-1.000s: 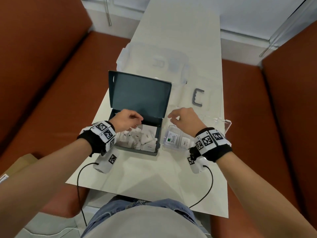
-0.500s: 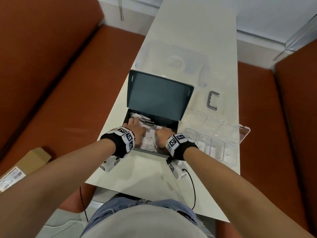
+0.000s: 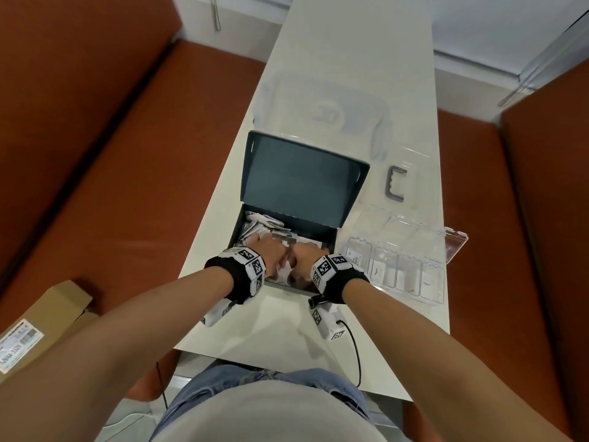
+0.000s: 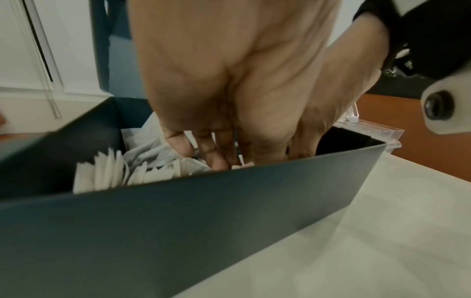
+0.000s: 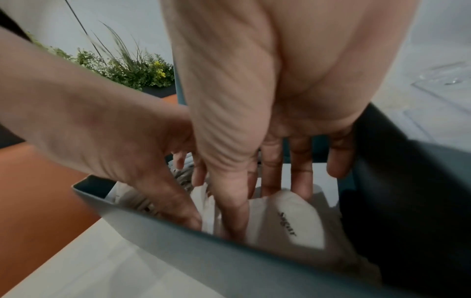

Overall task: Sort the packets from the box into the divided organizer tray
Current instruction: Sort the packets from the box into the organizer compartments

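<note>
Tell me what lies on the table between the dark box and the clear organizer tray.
Nothing: in the head view the dark box and the clear organizer tray sit side by side, with only a narrow strip of bare table between them.

From the head we look steeply down the long counter point(image 3: 350, 68), with the open box point(image 3: 306, 183) mid-picture and both forearms reaching in from below. The left wrist camera sits low, close against the box's near wall point(image 4: 178, 221), facing along the left hand point(image 4: 229, 80) to its fingers point(image 4: 178, 145) among the packets point(image 4: 109, 173). The right wrist camera is just as near, looking along the right hand point(image 5: 267, 90) over the same wall. All three views share the box's inside, and each wrist view catches the other hand.
</note>
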